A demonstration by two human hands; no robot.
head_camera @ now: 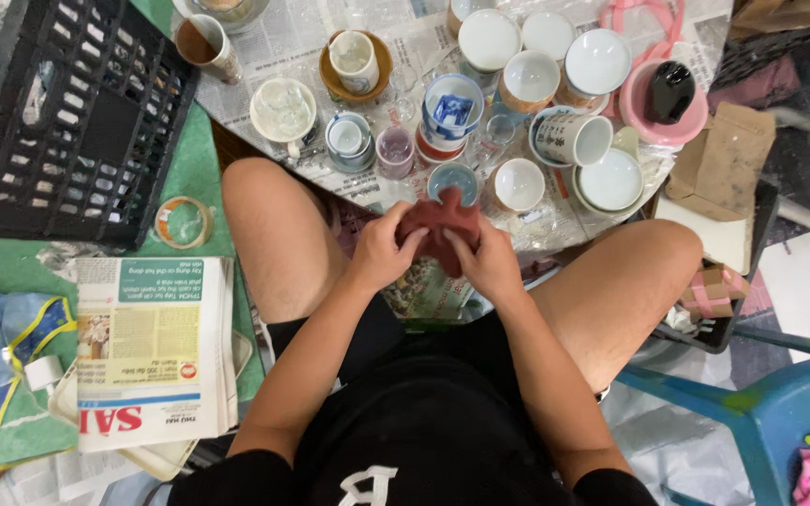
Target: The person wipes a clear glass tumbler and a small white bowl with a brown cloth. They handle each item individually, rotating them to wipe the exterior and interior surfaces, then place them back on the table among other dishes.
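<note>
Both my hands hold a reddish-brown clay teapot between my knees. My left hand grips its left side, fingers curled over it. My right hand clasps its right side and underside. Just beyond the teapot sit a small blue-glazed bowl and a white cup on a newspaper-covered surface. Sheets of printed paper lie under my hands.
Many cups, bowls and small glasses crowd the newspaper, with a pink bowl holding a black object at right. A black plastic crate stands at left, a tape roll and folded newspapers beside it. Cardboard and a blue stool are at right.
</note>
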